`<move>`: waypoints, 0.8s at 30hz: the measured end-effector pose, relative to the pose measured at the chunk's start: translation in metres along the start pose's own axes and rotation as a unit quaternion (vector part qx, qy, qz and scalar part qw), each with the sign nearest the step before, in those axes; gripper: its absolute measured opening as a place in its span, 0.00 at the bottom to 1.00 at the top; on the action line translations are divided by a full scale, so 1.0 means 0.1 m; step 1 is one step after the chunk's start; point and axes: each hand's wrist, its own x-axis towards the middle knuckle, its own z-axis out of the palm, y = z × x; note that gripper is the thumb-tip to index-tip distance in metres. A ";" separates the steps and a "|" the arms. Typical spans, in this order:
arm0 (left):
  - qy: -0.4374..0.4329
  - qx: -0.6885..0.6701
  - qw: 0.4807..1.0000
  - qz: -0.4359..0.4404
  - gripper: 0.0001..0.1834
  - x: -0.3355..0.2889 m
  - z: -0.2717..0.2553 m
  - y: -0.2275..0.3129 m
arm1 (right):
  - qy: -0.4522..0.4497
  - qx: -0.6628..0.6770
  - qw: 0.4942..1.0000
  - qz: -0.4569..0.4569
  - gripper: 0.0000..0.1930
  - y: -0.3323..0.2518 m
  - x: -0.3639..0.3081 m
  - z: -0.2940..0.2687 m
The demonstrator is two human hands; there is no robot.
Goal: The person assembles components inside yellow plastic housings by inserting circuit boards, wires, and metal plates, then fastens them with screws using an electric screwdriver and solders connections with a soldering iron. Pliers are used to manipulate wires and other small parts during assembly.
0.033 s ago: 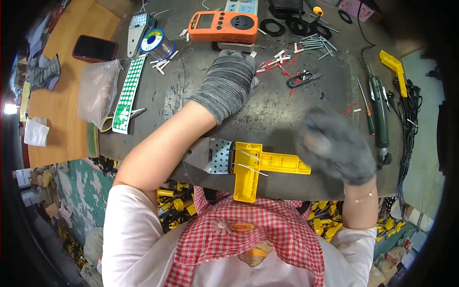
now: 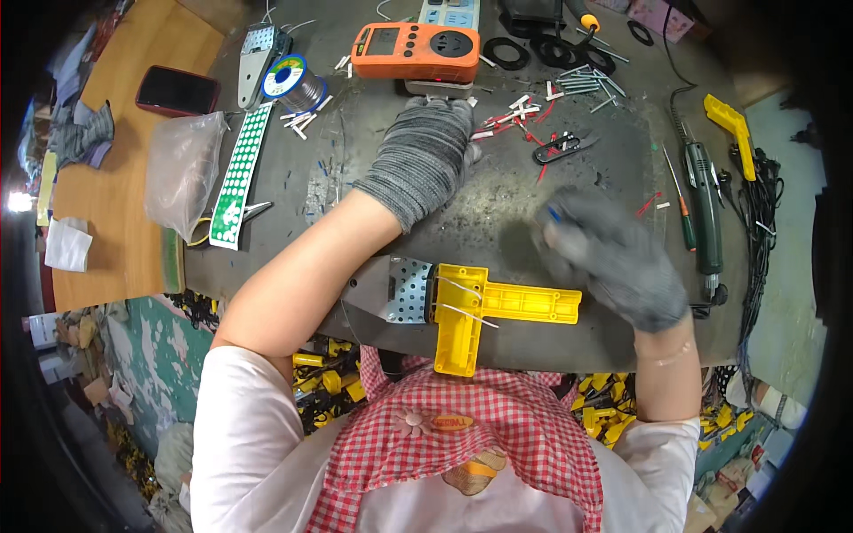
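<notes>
My left hand point(image 2: 422, 151), in a grey knitted glove, reaches to the front of the orange meter point(image 2: 416, 51). Its fingers are curled in, and what they hold, if anything, is hidden beneath them. Over the right part of the bench is my right hand point(image 2: 613, 258), gloved too and smeared by motion. Its fingers look bent together, with a small blue spot at their tips that I cannot make out. Between my forearms lies an open yellow plastic handle shell point(image 2: 460, 333), joined to a perforated metal plate point(image 2: 410, 290). Two thin white wires cross the shell.
Red wires with white sleeves point(image 2: 520, 111), black thread snips point(image 2: 562, 147) and several screws point(image 2: 582, 80) lie beyond my hands. A solder spool point(image 2: 306, 89) and green-dotted sticker strip point(image 2: 238, 182) are left. A screwdriver point(image 2: 687, 222) and green corded tool point(image 2: 704, 204) lie right.
My right hand has shifted a little left and away from me, off the end of the yellow shell. My left hand has barely moved.
</notes>
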 end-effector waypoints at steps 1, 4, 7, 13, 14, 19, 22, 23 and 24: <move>-0.033 -0.049 0.998 -0.006 0.17 0.04 -0.05 0.05 | 0.036 -0.203 0.968 -0.143 0.13 0.24 0.14 -0.07; -0.048 0.002 0.998 0.040 0.17 0.00 -0.02 -0.01 | 0.037 -0.212 0.965 -0.150 0.13 0.20 0.50 -0.08; -0.019 0.043 0.993 0.104 0.14 0.00 0.01 -0.06 | -0.008 0.170 0.982 0.078 0.08 0.14 0.75 -0.08; 0.044 -0.151 0.985 0.066 0.12 -0.50 -0.06 0.09 | 0.145 0.217 0.963 0.070 0.07 0.04 0.74 0.28; 0.033 -0.235 0.969 0.068 0.11 -0.56 -0.09 0.11 | 0.148 0.218 0.962 0.072 0.07 0.01 0.72 0.30; -0.032 -0.424 0.900 -0.096 0.12 -0.76 -0.32 0.16 | 0.224 0.308 0.923 0.063 0.13 0.04 0.62 0.17; -0.026 -0.491 0.868 -0.076 0.11 -0.84 -0.36 0.21 | 0.150 0.219 0.963 0.055 0.16 -0.11 0.44 0.38; -0.027 -0.492 0.867 -0.076 0.11 -0.86 -0.35 0.23 | 0.179 0.094 0.979 -0.003 0.15 -0.13 0.42 0.45; -0.025 -0.517 0.853 -0.069 0.12 -0.87 -0.33 0.24 | 0.205 -0.033 0.976 -0.061 0.15 -0.15 0.41 0.51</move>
